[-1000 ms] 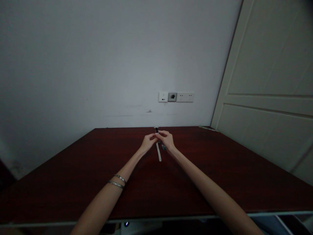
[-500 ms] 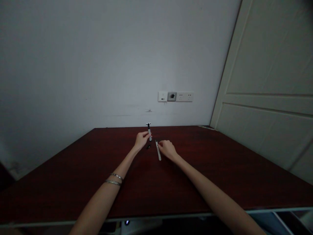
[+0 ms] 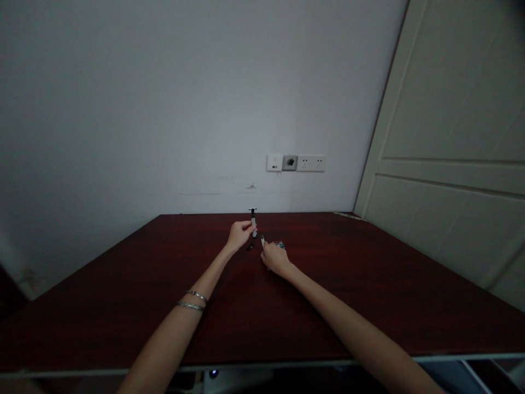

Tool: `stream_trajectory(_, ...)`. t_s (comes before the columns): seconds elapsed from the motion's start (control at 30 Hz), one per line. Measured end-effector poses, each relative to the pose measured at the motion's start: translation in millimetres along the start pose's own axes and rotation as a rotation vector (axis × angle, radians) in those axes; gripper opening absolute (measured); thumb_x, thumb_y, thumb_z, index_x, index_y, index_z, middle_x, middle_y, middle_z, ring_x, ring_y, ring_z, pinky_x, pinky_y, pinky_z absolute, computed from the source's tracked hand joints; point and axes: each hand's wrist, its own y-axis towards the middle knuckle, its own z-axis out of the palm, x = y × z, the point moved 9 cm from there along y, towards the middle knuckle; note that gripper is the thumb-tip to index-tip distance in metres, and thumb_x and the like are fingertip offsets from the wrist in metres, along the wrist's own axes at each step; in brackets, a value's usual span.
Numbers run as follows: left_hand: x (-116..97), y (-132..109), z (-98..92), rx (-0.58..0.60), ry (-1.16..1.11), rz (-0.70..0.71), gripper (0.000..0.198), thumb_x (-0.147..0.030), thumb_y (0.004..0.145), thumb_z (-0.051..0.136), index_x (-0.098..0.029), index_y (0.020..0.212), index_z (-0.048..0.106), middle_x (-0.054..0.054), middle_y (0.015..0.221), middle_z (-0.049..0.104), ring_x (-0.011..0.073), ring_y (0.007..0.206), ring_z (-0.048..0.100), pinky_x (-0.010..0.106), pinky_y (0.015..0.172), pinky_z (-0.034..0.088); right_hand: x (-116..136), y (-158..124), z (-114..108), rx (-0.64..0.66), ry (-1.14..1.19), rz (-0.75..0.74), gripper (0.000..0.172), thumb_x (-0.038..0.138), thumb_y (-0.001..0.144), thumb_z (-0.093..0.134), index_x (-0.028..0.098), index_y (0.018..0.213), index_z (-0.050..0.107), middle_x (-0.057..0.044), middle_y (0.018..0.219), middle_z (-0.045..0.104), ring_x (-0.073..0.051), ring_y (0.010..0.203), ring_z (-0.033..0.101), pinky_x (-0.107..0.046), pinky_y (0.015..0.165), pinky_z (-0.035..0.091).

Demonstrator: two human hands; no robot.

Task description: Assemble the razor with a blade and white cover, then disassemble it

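A slim tool with a white handle, a black neck and a small crosswise metal head (image 3: 254, 225) stands roughly upright in my left hand (image 3: 239, 235), pinched between thumb and fingers. My right hand (image 3: 275, 258) is closed over a flat, light-coloured strip (image 3: 263, 239); only the strip's far end shows, and the rest is hidden under the fingers. A small black piece (image 3: 250, 247) lies on the table between my hands. Just behind my right hand's knuckles, a small item (image 3: 279, 244) lies partly covered, too small to make out.
The dark red table (image 3: 164, 328) reaches back to a pale wall with a row of sockets (image 3: 304, 162). A panelled door (image 3: 451, 137) stands at the right. Items show below the table's front edge.
My right hand has moved slightly toward me and left, now covering most of the strip. The small item behind it has come into view. The tool in my left hand shifted slightly right.
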Motion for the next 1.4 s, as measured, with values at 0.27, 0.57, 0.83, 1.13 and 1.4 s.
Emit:
stream_trajectory(0.27, -5.1, 0.1, -7.3, -0.054, 0.057, 0.045, 0.019, -0.028, 0.07, 0.058, -0.015, 0.076, 0.07, 0.004, 0.078, 0.071, 0.0203, 0.076, 0.063, 0.03, 0.073, 0.045, -31.4, 20.8, -36.2, -0.06, 0.34, -0.034, 0.033, 0.015, 0.078, 0.046, 0.012, 0.11, 0.054, -0.007, 0.079, 0.067, -0.015, 0.067, 0.063, -0.023, 0.061, 0.045)
stream_trajectory(0.57, 24.3, -1.3, 17.8, 0.087, -0.185, -0.101, 0.007, -0.015, 0.072, 0.054, -0.013, 0.078, 0.054, 0.005, 0.068, 0.064, 0.0138, 0.063, 0.062, 0.025, 0.06, 0.047, -78.7, 21.9, -83.7, -0.237, 0.382, -0.061, 0.033, 0.016, 0.08, 0.046, 0.019, 0.11, 0.06, -0.005, 0.082, 0.067, -0.014, 0.066, 0.06, -0.023, 0.06, 0.043)
stream_trajectory(0.83, 16.3, -11.2, 29.5, 0.168, -0.052, -0.003, 0.015, -0.008, 0.072, 0.048, -0.018, 0.084, 0.047, -0.001, 0.069, 0.059, 0.01, 0.06, 0.059, 0.022, 0.061, 0.045, -45.3, 4.8, -109.9, -0.472, 0.23, -0.335, 0.043, 0.013, 0.084, 0.038, 0.021, 0.123, 0.052, -0.007, 0.1, 0.064, -0.017, 0.086, 0.057, -0.029, 0.081, 0.039)
stream_trajectory(1.13, -2.7, -18.2, 28.3, 0.191, 0.08, 0.144, 0.016, -0.011, 0.074, 0.043, -0.018, 0.087, 0.051, 0.001, 0.07, 0.06, 0.0129, 0.066, 0.058, 0.025, 0.068, 0.043, -50.9, -8.0, -121.7, -0.559, 0.019, -0.436, 0.054, 0.002, 0.08, 0.035, 0.026, 0.126, 0.051, -0.005, 0.098, 0.061, -0.015, 0.091, 0.051, -0.031, 0.089, 0.027)
stream_trajectory(1.4, -7.5, -21.1, 32.3, 0.197, 0.106, 0.171, 0.015, -0.01, 0.075, 0.043, -0.018, 0.086, 0.049, 0.0, 0.069, 0.059, 0.0122, 0.066, 0.057, 0.023, 0.067, 0.042, -33.3, -14.4, -119.4, -0.643, -0.03, -0.49, 0.055, 0.002, 0.08, 0.039, 0.029, 0.126, 0.05, -0.004, 0.101, 0.06, -0.015, 0.094, 0.051, -0.033, 0.089, 0.026)
